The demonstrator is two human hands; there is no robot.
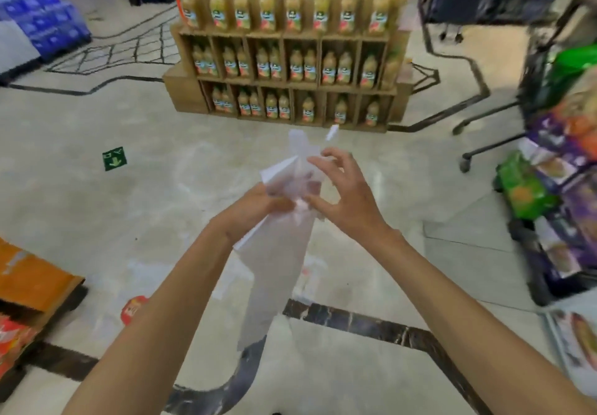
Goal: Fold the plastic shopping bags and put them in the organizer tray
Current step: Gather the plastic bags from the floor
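Folding step: left hand [255, 206] grips bag [277, 253] mid-strip, right hand [342, 194] fingers spread, pinching beside it. Next: crease over; tray unseen.

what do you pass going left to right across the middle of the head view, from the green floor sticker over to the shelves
small green floor sticker with an arrow → left hand gripping the translucent white plastic shopping bag → right hand pinching the same bag → dark wheeled rack leg → green snack packets on the right-hand shelf
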